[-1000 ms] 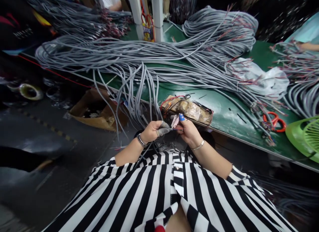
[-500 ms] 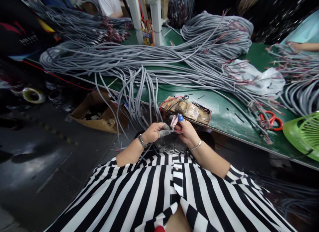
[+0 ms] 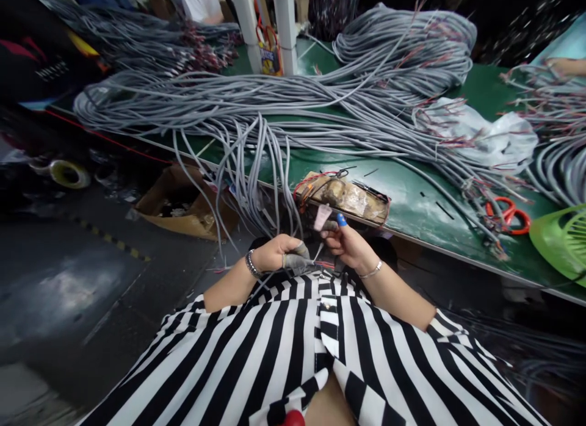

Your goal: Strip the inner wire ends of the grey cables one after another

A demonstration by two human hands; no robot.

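Note:
My left hand (image 3: pixel 282 253), its fingertips covered in grey, is closed round the end of a grey cable. Thin red and blue wires (image 3: pixel 325 265) stick out of that end toward the right. My right hand (image 3: pixel 350 243), with blue on the thumb tip, pinches a small tool with a pale pink handle (image 3: pixel 322 217); its thin tip points down toward the cable end. Just beyond my hands, a brown taped block (image 3: pixel 350 200) with red and black wires lies at the edge of the green table (image 3: pixel 394 218).
Long bundles of grey cable (image 3: pixel 206 102) cross the table, some hanging over its edge. Orange scissors (image 3: pixel 508 215), a clear plastic bag (image 3: pixel 489 136) and a green plastic basket (image 3: pixel 561 240) are at the right. A cardboard box (image 3: pixel 183 203) stands below left. Other people's arms show at the back.
My hands have moved apart and the left one is slightly lower. The pink-handled tool has turned, and its tip now points down. The camera view has shifted a little.

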